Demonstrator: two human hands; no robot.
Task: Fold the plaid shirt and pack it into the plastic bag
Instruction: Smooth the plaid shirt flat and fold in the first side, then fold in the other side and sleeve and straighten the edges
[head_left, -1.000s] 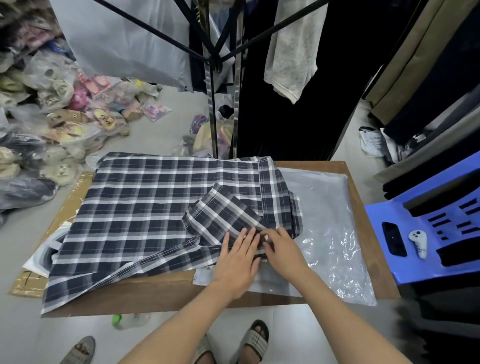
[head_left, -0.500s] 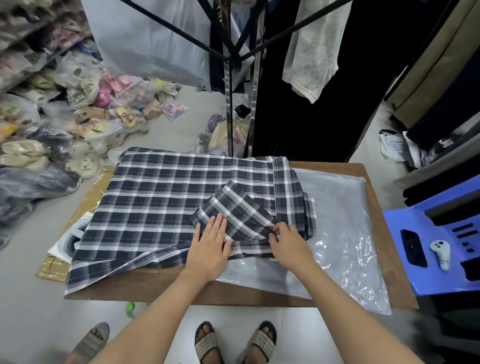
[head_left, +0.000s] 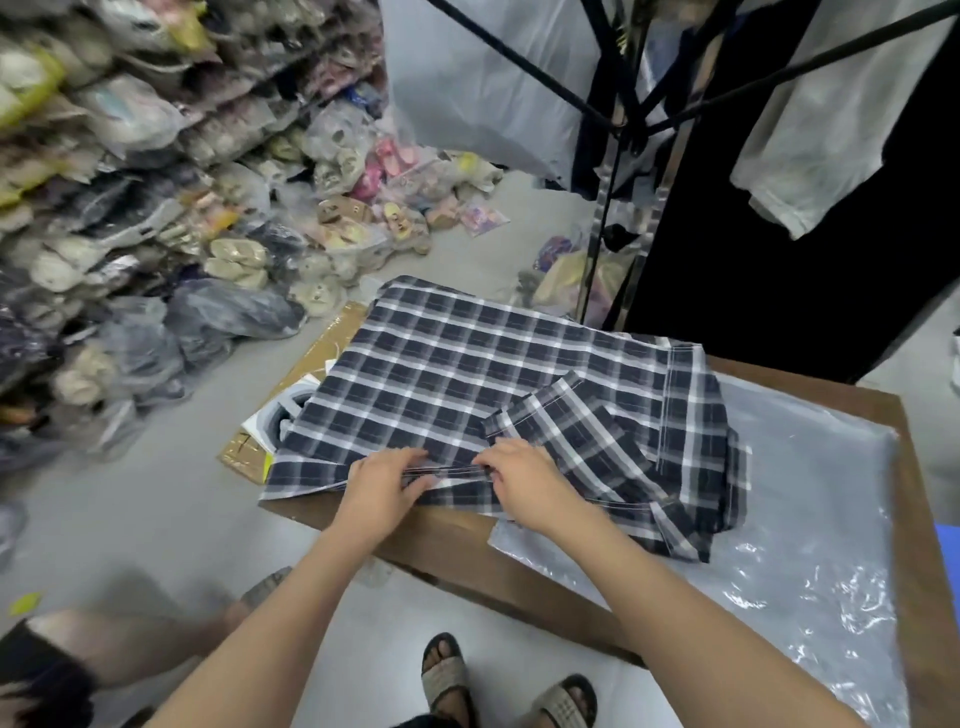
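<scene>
Both hands have slid left along the plaid shirt (head_left: 447, 384) hem. The left hand (head_left: 382, 488) and right hand (head_left: 524, 480) each hold a pinching grip on its near edge, over the tabletop (head_left: 457, 545).

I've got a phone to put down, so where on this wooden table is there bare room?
Little bare wood shows on the brown wooden table: a near-edge strip between the navy-and-white plaid shirt and the clear plastic bag. The bag's right part is flat and uncovered. The left is crowded: shirt, left hand, right hand.
</scene>
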